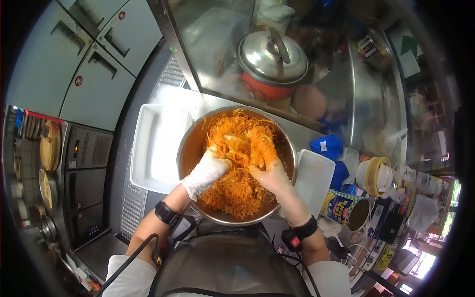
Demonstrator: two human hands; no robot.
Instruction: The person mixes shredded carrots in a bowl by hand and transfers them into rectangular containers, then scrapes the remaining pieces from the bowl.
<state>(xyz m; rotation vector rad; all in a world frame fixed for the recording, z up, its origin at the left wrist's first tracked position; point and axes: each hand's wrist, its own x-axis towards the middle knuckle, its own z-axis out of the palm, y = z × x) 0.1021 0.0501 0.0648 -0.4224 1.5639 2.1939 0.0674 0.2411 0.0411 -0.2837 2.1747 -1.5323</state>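
Note:
A large steel bowl (182, 153) in front of me holds a heap of shredded carrot (232, 195). My left hand (208, 169), in a white glove, is sunk into the shreds at the left of the heap, its fingers curled around some of them. From the other side my right hand (269, 173), in a thin see-through glove, grips more shreds near the bowl's middle. Orange strands cover both sets of fingertips and partly hide them. Between the hands a clump of shredded carrot rises above the rest.
Left of the bowl stands a white plastic tub (141, 163); a second white container (316, 178) is at its right. A printed tin (341, 208) lies farther right. Behind a glass panel sits a lidded red pot (269, 89). Grey cabinets (44, 64) stand at the left.

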